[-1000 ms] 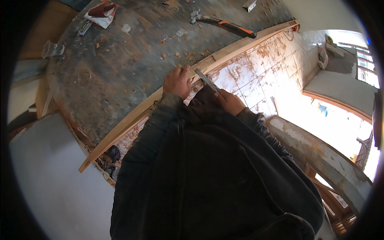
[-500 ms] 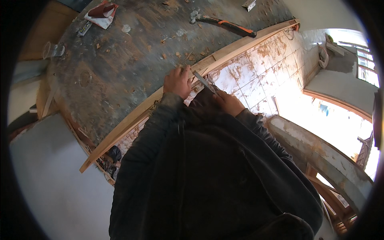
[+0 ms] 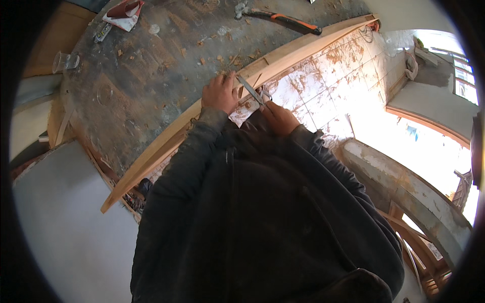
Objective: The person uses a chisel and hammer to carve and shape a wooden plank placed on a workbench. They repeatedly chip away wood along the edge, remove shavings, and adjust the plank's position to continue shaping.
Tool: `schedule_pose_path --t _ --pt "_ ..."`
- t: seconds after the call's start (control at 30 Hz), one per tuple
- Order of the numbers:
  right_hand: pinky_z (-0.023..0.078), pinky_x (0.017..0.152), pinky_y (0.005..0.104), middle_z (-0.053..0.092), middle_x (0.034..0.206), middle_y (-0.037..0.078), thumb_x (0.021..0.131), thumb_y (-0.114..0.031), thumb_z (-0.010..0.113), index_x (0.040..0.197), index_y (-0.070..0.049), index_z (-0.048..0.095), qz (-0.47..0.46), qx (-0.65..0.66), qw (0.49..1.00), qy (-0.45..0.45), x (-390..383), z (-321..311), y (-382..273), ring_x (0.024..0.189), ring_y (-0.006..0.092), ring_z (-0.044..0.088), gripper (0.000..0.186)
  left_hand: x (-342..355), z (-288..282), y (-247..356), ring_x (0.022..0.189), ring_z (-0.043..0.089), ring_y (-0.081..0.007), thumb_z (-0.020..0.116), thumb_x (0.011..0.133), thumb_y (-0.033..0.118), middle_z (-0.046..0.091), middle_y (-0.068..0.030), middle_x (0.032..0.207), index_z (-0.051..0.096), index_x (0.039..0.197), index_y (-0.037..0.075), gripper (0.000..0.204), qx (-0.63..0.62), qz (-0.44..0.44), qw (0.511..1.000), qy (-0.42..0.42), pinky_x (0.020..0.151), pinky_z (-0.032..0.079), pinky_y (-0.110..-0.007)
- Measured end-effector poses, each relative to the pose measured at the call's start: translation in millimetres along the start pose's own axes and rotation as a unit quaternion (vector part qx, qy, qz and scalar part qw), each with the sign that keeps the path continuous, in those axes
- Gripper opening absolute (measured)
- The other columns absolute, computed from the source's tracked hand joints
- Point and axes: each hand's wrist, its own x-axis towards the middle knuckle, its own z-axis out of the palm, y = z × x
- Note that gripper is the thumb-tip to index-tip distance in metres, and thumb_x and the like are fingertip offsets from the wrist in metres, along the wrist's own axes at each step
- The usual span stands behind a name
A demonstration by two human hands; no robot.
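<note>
A long pale wooden strip (image 3: 151,162) runs diagonally along the near edge of the worktable. My left hand (image 3: 221,93) is closed over it about midway, fingers on the table side. Just right of those fingers, a shallow notch (image 3: 257,64) shows in the wood. My right hand (image 3: 279,117) grips a chisel (image 3: 250,91) with a flat metal blade, its handle mostly hidden by the fingers. The blade slants up and left, its tip at the strip beside my left fingertips. A thin sliver of wood (image 3: 258,80) sticks up next to the blade.
On the stained worktable (image 3: 146,76) lie a hammer (image 3: 283,20) with a black and orange handle, a red-and-white packet (image 3: 123,15), wood chips and a clear plastic cup (image 3: 65,62). Shavings litter the tiled floor (image 3: 323,91). A pale panel (image 3: 70,217) stands at left.
Both hands have shifted slightly up and left in the picture, with the chisel still in my right hand. More of the blade and the sliver beside it now shows.
</note>
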Motion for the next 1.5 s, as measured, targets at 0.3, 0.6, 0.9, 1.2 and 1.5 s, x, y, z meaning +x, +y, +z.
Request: schedule_pose_path --t 0.3,0.6,0.9,1.2,1.5 --pt "0.052 0.072 0.0494 0.063 0.088 0.019 0.099 -0.021 0.051 0.108 -0.007 0.059 0.016 0.0 0.999 0.031 7.2 19.4 11.3 0.083 0.0417 0.064 0.018 0.0 1.1 -0.9 0.111 0.058 -0.0334 0.07 0.087 0.03 0.061 -0.011 0.116 0.056 0.139 0.015 0.056 0.011 0.006 1.0 0.01 0.089 0.049 -0.051" --pt "0.051 0.076 0.0487 0.066 0.088 0.024 0.105 -0.042 0.049 0.11 -0.005 0.062 0.104 0.119 0.987 -0.007 3.4 16.7 16.1 0.084 0.0409 0.066 0.039 -1.1 -2.1 2.0 0.112 0.058 -0.0301 0.07 0.087 0.03 0.061 -0.0079 0.118 0.055 0.14 0.016 0.057 0.003 0.0 1.0 0.007 0.091 0.046 -0.05" --pt "0.049 0.079 0.0555 0.065 0.091 0.027 0.104 -0.033 0.046 0.105 -0.006 0.056 -0.072 0.035 0.996 0.035 10.6 23.7 18.6 0.091 0.048 0.064 0.029 0.6 -0.2 1.2 0.112 0.057 -0.0301 0.069 0.088 0.03 0.061 -0.008 0.119 0.055 0.141 0.016 0.057 -0.009 0.0 1.0 0.005 0.091 0.045 -0.049" --pt "0.049 0.076 0.0476 0.066 0.083 0.021 0.104 -0.053 0.045 0.103 -0.002 0.064 0.109 -0.013 0.993 0.033 3.7 12.6 -0.7 0.081 0.0373 0.065 0.054 -2.4 -4.1 -1.3 0.112 0.057 -0.0306 0.068 0.088 0.032 0.061 -0.0091 0.119 0.055 0.141 0.015 0.057 0.017 -0.003 1.0 0.003 0.091 0.046 -0.05" --pt "0.05 0.083 0.0482 0.065 0.099 0.023 0.105 -0.039 0.046 0.11 -0.005 0.06 0.069 0.097 0.993 -0.021 0.0 7.5 5.0 0.094 0.0414 0.064 0.037 -2.3 -7.8 2.3 0.113 0.057 -0.0311 0.067 0.088 0.03 0.061 -0.0094 0.12 0.054 0.141 0.015 0.057 0.006 -0.005 1.0 -0.008 0.09 0.046 -0.051"
